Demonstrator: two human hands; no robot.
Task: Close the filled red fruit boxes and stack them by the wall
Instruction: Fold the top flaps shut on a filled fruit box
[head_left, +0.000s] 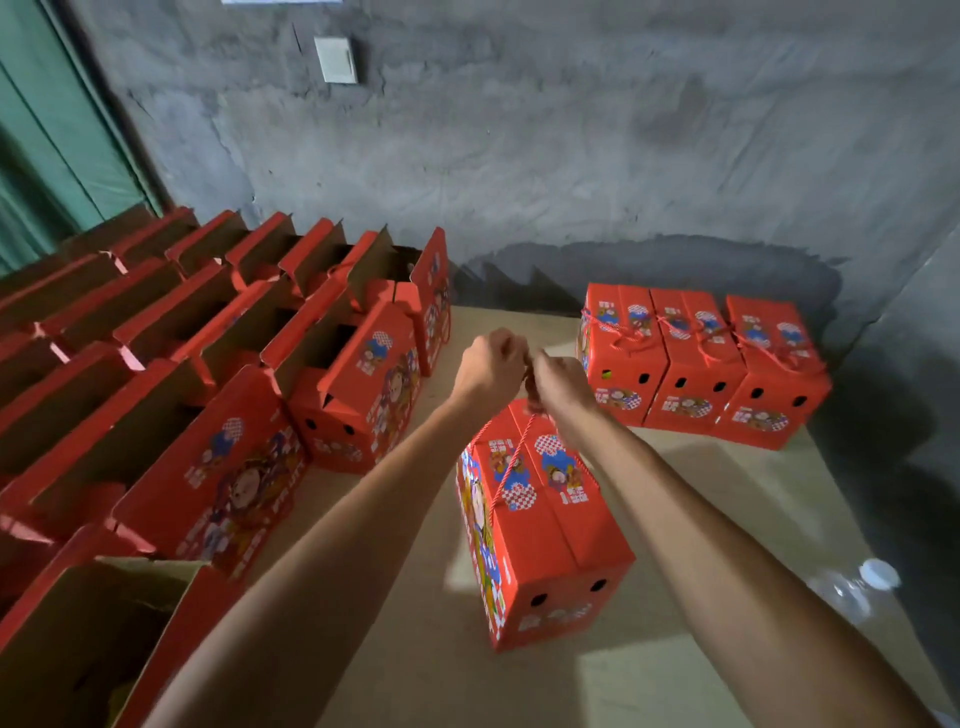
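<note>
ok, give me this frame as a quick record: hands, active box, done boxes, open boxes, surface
left hand: pinches the red cord above the box
right hand: pinches the same red cord, close to the left hand
active box: closed, flaps down, under the hands, apart from the others
done boxes: three closed boxes side by side near the wall, cords on top, one layer
open boxes: rows on the left, flaps up, contents not visible
surface: cardboard sheet

Grey concrete wall (571, 156), white switch plate (336, 60) (blank), green curtain (47, 145)
</note>
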